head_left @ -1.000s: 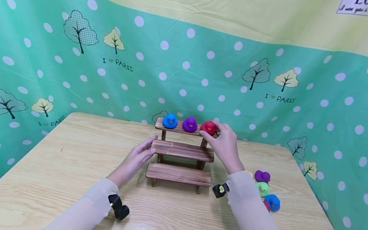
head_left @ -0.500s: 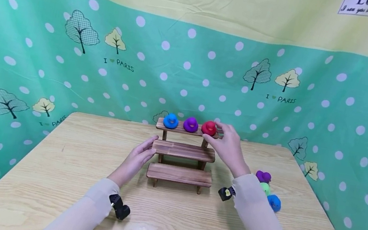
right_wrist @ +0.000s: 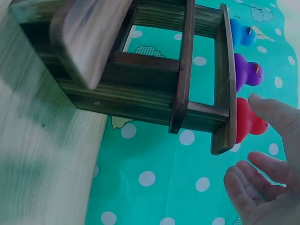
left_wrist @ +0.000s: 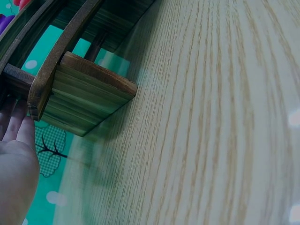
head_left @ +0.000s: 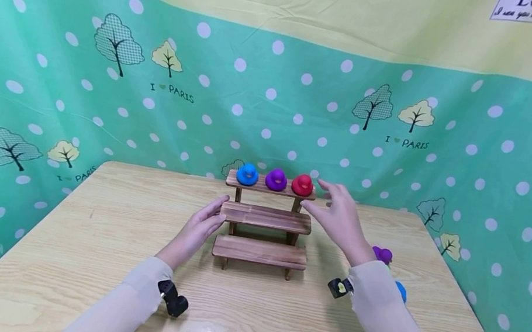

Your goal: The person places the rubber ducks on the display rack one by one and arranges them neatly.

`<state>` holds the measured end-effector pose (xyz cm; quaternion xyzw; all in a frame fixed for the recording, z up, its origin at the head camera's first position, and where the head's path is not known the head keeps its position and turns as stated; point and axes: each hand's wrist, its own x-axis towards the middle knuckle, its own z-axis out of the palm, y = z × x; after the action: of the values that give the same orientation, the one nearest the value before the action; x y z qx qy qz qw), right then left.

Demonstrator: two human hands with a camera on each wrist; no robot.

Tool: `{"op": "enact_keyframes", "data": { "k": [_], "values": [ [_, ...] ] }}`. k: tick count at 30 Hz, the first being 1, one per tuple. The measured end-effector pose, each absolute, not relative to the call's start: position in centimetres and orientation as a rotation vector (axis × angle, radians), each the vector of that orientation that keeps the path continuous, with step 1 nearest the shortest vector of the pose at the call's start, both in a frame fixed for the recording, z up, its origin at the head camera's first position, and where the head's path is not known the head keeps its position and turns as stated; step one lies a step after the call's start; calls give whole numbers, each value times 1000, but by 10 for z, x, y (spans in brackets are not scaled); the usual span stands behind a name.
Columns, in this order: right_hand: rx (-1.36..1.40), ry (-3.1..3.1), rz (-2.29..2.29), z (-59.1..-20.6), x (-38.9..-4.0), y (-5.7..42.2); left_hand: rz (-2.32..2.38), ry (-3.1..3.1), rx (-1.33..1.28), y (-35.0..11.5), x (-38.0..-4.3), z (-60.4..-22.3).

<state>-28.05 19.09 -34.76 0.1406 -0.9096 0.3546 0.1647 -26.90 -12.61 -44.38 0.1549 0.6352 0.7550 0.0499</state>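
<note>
A small wooden three-step shelf [head_left: 259,252] stands on the table. On its top step a blue rubber duck [head_left: 247,174], a purple rubber duck [head_left: 276,180] and a red rubber duck [head_left: 302,185] sit in a row. My right hand [head_left: 339,217] is just right of the red duck, thumb and fingers spread apart with nothing between them; the right wrist view shows the thumb close beside the red duck [right_wrist: 248,121]. My left hand [head_left: 194,232] has its fingers extended, fingertips at the left end of the middle step, also seen in the left wrist view.
On the table [head_left: 127,225] at right, another purple duck [head_left: 382,255] and another blue duck [head_left: 401,291] lie partly hidden behind my right sleeve. A green dotted cloth [head_left: 266,106] hangs behind the table and along its sides.
My right hand has let go of the red duck and drawn back to the right, its fingers opening. The red duck stays on the top step. My left hand has not moved.
</note>
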Motion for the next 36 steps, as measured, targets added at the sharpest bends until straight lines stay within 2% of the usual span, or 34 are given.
{"op": "enact_keyframes", "data": {
  "k": [22,36],
  "values": [
    [470,-2783,911,-364,-252,241,2308,1941,469,-128,-269,-443],
    [519,-2885,864,-380,-220,284,2294,1943,470,-127,-270,-443]
  ]
}}
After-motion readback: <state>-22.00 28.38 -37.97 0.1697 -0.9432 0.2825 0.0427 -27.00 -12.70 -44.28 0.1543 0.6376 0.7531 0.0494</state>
